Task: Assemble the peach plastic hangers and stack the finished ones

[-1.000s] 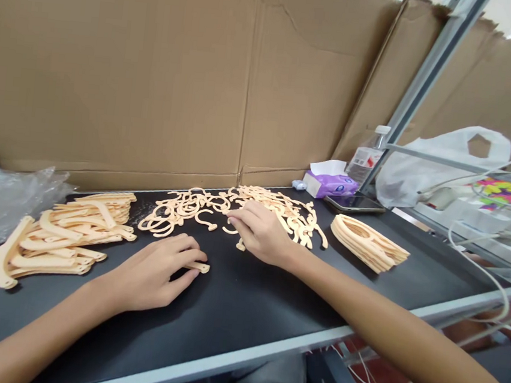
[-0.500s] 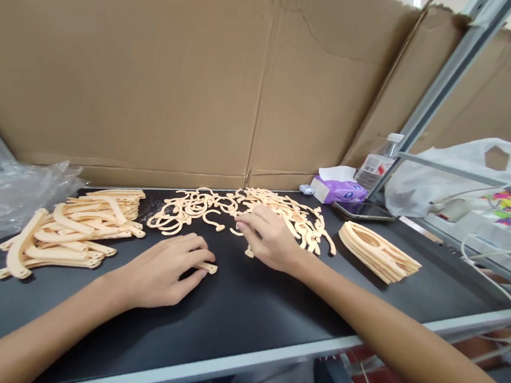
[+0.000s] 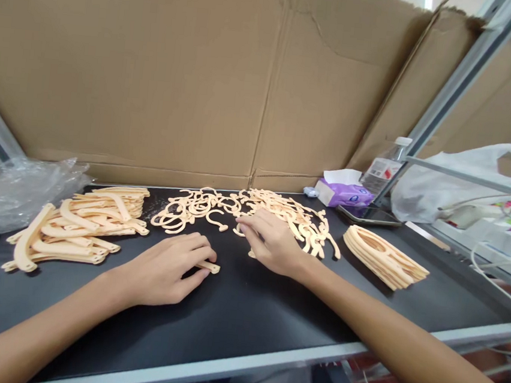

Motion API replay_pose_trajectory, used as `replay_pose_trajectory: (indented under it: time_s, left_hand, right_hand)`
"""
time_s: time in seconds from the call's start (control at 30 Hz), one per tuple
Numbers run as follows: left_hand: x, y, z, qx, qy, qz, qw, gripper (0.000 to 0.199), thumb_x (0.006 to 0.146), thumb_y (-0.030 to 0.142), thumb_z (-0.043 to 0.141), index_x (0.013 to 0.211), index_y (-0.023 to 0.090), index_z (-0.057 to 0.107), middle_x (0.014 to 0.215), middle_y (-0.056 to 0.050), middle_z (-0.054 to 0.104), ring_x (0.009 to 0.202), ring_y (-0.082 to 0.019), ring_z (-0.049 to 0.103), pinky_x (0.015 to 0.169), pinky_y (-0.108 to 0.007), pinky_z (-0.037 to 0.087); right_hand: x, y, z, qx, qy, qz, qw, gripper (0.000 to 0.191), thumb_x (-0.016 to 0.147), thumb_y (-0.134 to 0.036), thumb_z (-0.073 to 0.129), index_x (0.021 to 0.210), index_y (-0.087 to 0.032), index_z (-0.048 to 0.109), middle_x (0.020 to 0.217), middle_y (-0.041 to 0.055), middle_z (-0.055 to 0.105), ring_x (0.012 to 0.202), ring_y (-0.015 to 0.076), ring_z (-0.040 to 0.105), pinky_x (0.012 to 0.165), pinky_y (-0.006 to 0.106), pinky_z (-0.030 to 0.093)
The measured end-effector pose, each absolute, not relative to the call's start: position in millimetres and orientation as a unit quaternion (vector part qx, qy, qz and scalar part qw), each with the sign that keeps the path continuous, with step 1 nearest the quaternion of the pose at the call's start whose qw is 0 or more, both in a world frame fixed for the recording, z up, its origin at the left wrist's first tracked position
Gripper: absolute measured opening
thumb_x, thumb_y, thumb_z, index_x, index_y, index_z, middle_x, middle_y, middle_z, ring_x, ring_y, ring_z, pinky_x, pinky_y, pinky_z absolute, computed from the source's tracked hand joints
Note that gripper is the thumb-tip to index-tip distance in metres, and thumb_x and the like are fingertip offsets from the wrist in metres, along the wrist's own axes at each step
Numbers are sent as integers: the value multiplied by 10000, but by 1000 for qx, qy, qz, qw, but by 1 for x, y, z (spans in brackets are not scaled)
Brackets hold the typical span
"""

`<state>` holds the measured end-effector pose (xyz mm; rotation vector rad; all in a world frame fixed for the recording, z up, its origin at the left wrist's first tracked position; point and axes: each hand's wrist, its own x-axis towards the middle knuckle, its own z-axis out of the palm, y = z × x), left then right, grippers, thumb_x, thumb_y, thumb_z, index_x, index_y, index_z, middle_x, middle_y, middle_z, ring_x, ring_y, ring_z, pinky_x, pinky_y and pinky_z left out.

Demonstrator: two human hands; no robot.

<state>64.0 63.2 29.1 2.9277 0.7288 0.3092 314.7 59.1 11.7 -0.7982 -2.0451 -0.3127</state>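
the left hand (image 3: 171, 269) lies over the black counter (image 3: 233, 334), its grip closed around a short pale strip (image 3: 209, 266); one end with a small hole pokes out between finger and thumb, and the rest is hidden by the hand. the right hand (image 3: 273, 241) is at the near edge of a loose heap of small pale pieces (image 3: 318, 237), fingers bent and thumb near the forefinger; i cannot tell whether its grip is closed on one of them.

just left of that heap, thin hooks (image 3: 195, 202) lie tangled on the counter, with one hook (image 3: 216, 221) near the gap between the hands. farther left is a pile of long curved strips (image 3: 81, 223), beside a crumpled clear plastic bag (image 3: 20, 193). on the right side, a neat stack of pale frames (image 3: 382, 258) lies flat, each with a rounded opening.

behind the stack are a phone (image 3: 368, 215), a purple tissue pack (image 3: 345, 194) with a tissue sticking out, and a clear bottle (image 3: 383, 167) with a white cap. tall cardboard (image 3: 158, 74) stands along the back of the counter.
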Motion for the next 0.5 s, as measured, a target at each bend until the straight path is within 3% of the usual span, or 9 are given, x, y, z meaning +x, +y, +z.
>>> replay_pose_trajectory:
  time_s: [0.23, 0.33, 0.5]
  left_hand:
    - [66, 65, 32, 961, 247, 103, 72, 148, 986, 268, 429, 994, 207, 563, 980, -36, 592, 893, -178, 575, 798, -304, 447]
    - [66, 67, 31, 964, 236, 105, 60, 190, 1005, 269, 399, 976, 207, 577, 972, -36, 591, 877, -174, 568, 796, -306, 442]
    - [66, 68, 30, 967, 225, 109, 48, 224, 1019, 254, 381, 996, 202, 598, 971, -42, 602, 882, -176, 574, 798, -305, 445]
  right_hand:
    - [315, 61, 9, -366, -819, -73, 435, 165, 943, -183, 528, 1033, -152, 664, 872, 71, 733, 747, 166, 652, 723, 289, 502]
    - [315, 61, 7, -405, -802, -36, 438, 144, 931, -196, 550, 975, -172, 684, 783, 35, 721, 659, 141, 633, 674, 260, 488]
    - [310, 57, 8, -433, -770, 39, 467, 171, 936, -227, 563, 1054, -174, 674, 692, -7, 684, 560, 109, 586, 632, 238, 476]
